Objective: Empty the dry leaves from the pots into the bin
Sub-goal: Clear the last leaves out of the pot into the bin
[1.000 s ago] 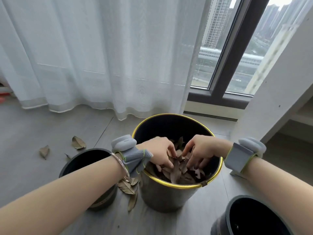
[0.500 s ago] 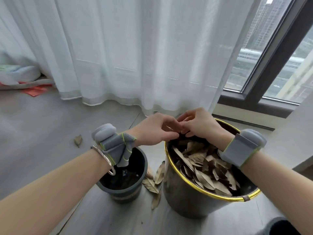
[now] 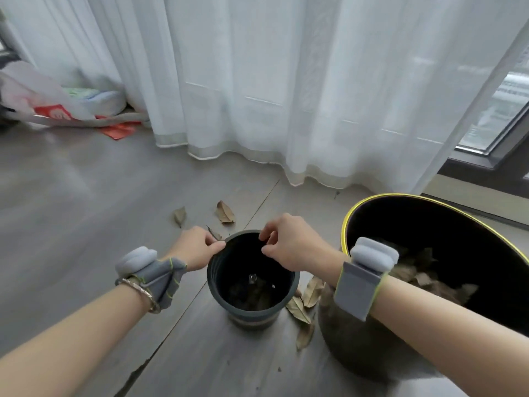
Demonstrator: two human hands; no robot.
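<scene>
A white curtain [image 3: 286, 81] is hung beyond both hands. The gold-rimmed bin [image 3: 352, 213], with dry leaves [image 3: 423, 279] lying in it, is seen to the right of the right hand [image 3: 289, 245]. The dark pot [image 3: 252, 310] stands upright beneath both hands; its left rim is pinched by the left hand [image 3: 194, 247]. The right hand's fingers are curled above the far rim; whether it is gripped cannot be told. Loose leaves [image 3: 224, 212] lie on the floor just beyond the hands.
</scene>
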